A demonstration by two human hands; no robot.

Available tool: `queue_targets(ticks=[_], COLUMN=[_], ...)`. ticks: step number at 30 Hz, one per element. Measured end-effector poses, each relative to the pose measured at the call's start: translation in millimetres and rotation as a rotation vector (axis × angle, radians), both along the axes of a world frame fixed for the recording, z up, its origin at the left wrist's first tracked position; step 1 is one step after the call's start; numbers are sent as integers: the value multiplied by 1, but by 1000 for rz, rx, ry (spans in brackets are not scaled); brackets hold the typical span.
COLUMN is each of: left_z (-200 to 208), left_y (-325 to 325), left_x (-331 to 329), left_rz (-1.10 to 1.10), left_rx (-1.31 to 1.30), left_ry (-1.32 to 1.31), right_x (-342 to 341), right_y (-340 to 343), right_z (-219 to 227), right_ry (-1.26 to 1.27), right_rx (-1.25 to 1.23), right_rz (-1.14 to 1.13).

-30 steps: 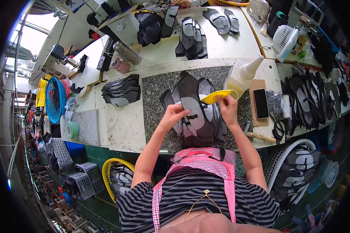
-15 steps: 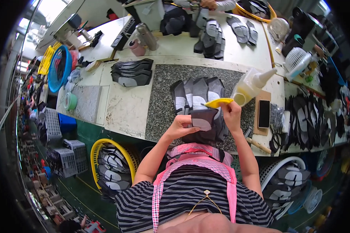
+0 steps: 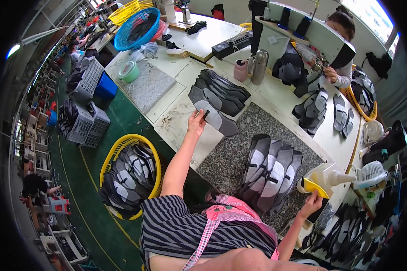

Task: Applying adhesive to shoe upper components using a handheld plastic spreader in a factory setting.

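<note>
My left hand [image 3: 196,124] reaches out to the left and grips the end of a grey and black shoe piece [image 3: 216,118] at the near edge of a fanned stack of such pieces [image 3: 222,92]. My right hand [image 3: 311,204] holds a small yellow scraper [image 3: 313,186] beside a white squeeze bottle [image 3: 326,176]. Between the hands, a row of overlapping shoe pieces [image 3: 270,168] lies on a speckled granite slab [image 3: 248,124], right in front of my striped shirt and pink apron.
A yellow basket [image 3: 127,171] full of shoe pieces stands on the green floor at my left. Another person [image 3: 337,49] works across the table near more pieces [image 3: 313,108]. A metal flask [image 3: 259,67], pink cup [image 3: 240,70], small fan [image 3: 371,172] and blue basket [image 3: 138,28] are around.
My head has turned left. My left hand has left the pieces on the slab and stretched to the fanned stack, taking hold of one piece. The right hand still holds the yellow scraper.
</note>
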State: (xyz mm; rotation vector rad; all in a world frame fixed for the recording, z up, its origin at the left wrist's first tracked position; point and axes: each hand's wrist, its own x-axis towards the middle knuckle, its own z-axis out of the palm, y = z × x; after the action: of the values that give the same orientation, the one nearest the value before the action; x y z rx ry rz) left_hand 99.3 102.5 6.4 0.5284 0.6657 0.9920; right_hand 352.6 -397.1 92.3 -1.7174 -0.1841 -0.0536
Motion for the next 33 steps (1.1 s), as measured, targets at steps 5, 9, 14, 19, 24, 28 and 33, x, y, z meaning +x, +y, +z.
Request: queue_targets(ticks=[5, 9, 14, 19, 24, 28, 33], left_z=[-52, -91, -122, -119, -39, 34, 49], left_y=[71, 108, 127, 121, 7, -161, -296], left_x=[31, 52, 49, 43, 79, 95, 108], left_rz=[136, 212, 399, 651, 621, 60, -383], left_rx=[-32, -53, 40, 350, 814, 944, 951], left_ry=[14, 170, 448, 1271, 1005, 730, 679], right_x=[12, 15, 13, 23, 32, 51, 65], right_y=[-14, -19, -16, -8, -28, -50, -65], right_z=[1, -22, -34, -31, -50, -80, -82], right_ry=[-2, 2, -2, -106, -104, -88, -62], right_rx=[-57, -80, -180, -344, -325, -300, -280], right_rz=[-129, -203, -130, -130, 184, 390, 573])
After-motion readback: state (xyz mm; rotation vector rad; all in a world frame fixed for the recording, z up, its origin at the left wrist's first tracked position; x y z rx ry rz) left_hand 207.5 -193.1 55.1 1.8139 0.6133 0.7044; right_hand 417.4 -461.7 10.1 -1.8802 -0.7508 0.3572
